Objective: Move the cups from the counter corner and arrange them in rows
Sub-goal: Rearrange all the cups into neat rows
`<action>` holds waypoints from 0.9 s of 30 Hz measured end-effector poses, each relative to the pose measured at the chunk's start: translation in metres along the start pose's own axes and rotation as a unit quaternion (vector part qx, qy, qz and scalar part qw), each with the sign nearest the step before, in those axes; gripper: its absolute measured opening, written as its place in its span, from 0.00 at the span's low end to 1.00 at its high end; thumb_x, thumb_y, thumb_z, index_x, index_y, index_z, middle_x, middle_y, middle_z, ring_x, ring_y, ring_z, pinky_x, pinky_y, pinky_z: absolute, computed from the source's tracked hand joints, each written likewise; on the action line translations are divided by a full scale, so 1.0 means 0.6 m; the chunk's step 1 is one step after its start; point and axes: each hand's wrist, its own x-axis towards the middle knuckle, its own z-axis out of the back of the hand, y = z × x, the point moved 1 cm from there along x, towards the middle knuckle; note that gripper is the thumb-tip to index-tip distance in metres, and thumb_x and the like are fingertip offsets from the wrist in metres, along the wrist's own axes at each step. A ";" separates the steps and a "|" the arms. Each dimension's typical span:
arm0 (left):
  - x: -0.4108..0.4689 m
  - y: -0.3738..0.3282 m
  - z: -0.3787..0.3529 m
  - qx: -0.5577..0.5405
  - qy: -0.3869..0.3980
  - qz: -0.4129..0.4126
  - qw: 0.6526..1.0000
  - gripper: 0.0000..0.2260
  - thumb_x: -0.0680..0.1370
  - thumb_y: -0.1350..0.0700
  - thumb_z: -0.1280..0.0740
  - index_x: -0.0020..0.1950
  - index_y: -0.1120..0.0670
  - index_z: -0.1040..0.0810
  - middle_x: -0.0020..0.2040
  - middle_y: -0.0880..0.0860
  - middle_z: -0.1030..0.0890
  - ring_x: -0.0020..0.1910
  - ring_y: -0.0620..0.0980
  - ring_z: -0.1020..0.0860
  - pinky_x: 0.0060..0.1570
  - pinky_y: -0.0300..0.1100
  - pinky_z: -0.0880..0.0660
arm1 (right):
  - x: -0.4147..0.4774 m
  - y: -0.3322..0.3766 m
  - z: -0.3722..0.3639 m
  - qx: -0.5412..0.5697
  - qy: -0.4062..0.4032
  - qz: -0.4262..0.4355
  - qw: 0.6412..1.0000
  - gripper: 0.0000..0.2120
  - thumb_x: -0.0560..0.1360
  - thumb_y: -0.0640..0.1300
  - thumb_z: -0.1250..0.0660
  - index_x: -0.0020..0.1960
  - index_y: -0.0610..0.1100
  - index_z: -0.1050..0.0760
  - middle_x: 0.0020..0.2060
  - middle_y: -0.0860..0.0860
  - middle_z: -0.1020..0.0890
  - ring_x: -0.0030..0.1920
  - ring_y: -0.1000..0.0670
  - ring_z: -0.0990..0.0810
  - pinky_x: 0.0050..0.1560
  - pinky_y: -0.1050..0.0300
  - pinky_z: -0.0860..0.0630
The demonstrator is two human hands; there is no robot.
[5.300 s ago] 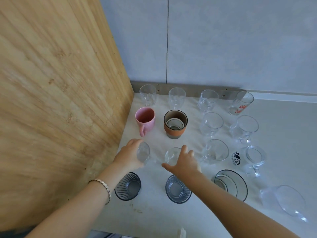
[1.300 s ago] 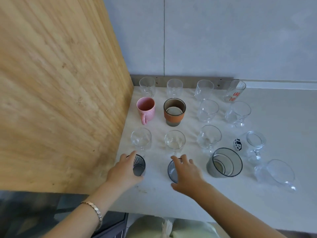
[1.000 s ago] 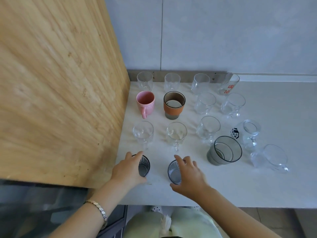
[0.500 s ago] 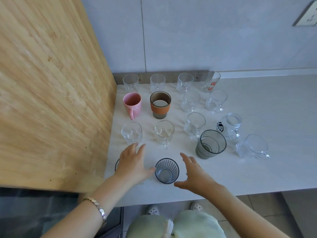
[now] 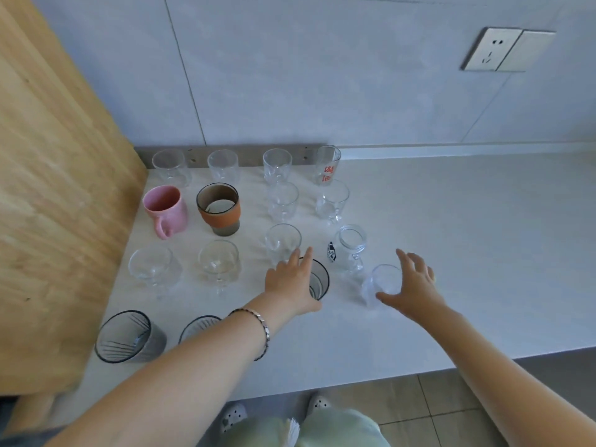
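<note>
Touching slick, fragile walls, my uncurled left hand [image 5: 288, 282] meets the smoky grey glass tumbler [image 5: 321, 282], my splayed right hand [image 5: 411, 285] the clear glass cup [image 5: 380, 282] beside it.

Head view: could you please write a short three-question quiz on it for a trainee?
1. True or false: the pink mug stands beside the orange-banded cup.
2. The left hand is at the: A. smoked grey glass; B. kettle; C. plate.
3. How many glasses line the wall?
Key: 1 true; 2 A; 3 four.
</note>
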 end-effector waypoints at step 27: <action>-0.057 -0.004 -0.058 -0.053 -0.030 0.083 0.995 0.42 0.68 0.43 0.29 0.75 0.46 0.49 0.71 0.49 0.42 0.66 0.55 0.36 0.57 0.47 0.27 | -0.004 -0.001 -0.056 -0.090 0.103 0.038 0.990 0.38 0.70 0.67 0.37 0.71 0.46 0.41 0.63 0.45 0.32 0.59 0.43 0.23 0.53 0.54 0.25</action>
